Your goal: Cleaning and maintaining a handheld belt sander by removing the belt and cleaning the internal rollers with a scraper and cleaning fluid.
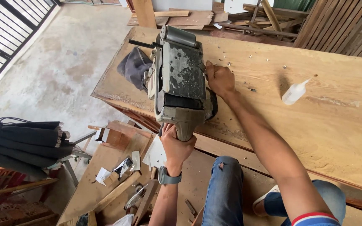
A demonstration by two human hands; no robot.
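Note:
A grey belt sander (180, 79) lies upside down on the plywood tabletop (315, 125), its worn sole plate facing up. My left hand (176, 144), with a grey watch on the wrist, grips the sander's rear handle at the table's near edge. My right hand (218, 78) rests against the sander's right side, fingers curled on its edge. A dark dust bag (135, 67) hangs off the sander's left side.
A small white squeeze bottle (294, 93) lies on the table to the right. Small screws are scattered near the far edge. Below the table lie wood offcuts, scraps and paper (118, 167). Timber is stacked at the back (336, 25). Folded dark fabric (21, 142) sits at left.

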